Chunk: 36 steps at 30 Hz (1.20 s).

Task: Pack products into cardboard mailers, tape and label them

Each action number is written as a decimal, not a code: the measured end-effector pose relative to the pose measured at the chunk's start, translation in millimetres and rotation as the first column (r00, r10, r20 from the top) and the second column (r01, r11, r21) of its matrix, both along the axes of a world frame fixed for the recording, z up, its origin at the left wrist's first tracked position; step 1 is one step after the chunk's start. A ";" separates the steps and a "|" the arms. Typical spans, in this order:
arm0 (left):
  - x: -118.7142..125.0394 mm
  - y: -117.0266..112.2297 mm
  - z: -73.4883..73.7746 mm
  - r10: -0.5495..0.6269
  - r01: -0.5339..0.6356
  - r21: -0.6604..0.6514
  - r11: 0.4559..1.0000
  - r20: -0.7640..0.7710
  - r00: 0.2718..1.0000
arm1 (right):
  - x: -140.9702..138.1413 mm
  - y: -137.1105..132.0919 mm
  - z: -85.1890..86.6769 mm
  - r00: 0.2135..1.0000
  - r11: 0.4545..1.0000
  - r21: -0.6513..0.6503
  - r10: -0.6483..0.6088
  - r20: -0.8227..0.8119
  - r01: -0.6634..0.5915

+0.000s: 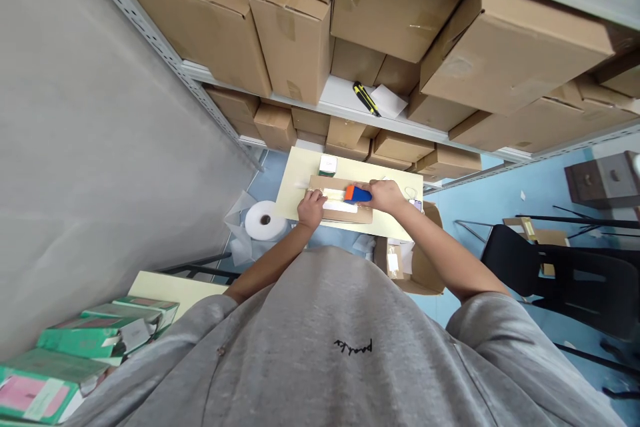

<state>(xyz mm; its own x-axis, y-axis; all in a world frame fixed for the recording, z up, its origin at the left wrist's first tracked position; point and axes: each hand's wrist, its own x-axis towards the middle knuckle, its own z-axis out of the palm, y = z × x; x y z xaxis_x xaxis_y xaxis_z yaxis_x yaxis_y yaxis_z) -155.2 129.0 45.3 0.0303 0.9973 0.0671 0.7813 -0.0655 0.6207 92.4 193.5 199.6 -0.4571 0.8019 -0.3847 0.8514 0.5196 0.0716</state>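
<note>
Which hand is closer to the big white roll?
Left. The left hand is nearer, on the cardboard package and just to the side of the white roll. The right hand, gripping a blue and orange tape dispenser, is farther, across the package.

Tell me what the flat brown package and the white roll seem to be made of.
The flat brown package looks like matte cardboard, from its dull tan surface. The white roll is probably soft foam wrap, judging by its dull, puffy layers, though that stays uncertain.
</note>
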 end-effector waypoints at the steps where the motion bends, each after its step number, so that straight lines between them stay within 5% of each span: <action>1: -0.3 0.6 -0.8 0.001 -0.001 -0.004 1.000 -0.006 1.000 | 6.3 0.3 0.0 1.000 1.000 0.000 -0.004 0.005 0.004; 10: 4.4 3.7 4.7 0.018 -0.018 -0.021 1.000 -0.004 1.000 | 48.2 -10.9 5.0 0.998 0.998 0.014 -0.069 0.001 0.069; 14: 32.1 7.3 19.6 -0.003 0.003 0.040 0.999 0.003 1.000 | 49.2 -13.4 2.5 0.997 0.997 0.022 -0.071 -0.001 0.071; 18: 62.5 11.3 27.4 -0.162 0.160 0.095 0.983 0.012 0.987 | 53.3 -16.0 -0.4 0.996 0.996 0.011 -0.086 0.002 0.086; 23: 68.9 16.3 18.2 -0.305 0.300 0.096 0.949 0.034 0.952 | 59.0 -21.1 -5.6 0.993 0.993 0.009 -0.115 -0.028 0.115; 28: 65.9 17.3 9.0 -0.301 0.302 0.105 0.947 -0.021 0.953 | 65.9 -25.3 -10.9 0.993 0.995 0.006 -0.103 -0.059 0.103; 36: 65.1 18.4 15.2 -0.304 0.306 0.031 0.951 -0.055 0.951 | 87.7 -30.1 -13.7 0.988 0.989 -0.023 -0.149 -0.045 0.148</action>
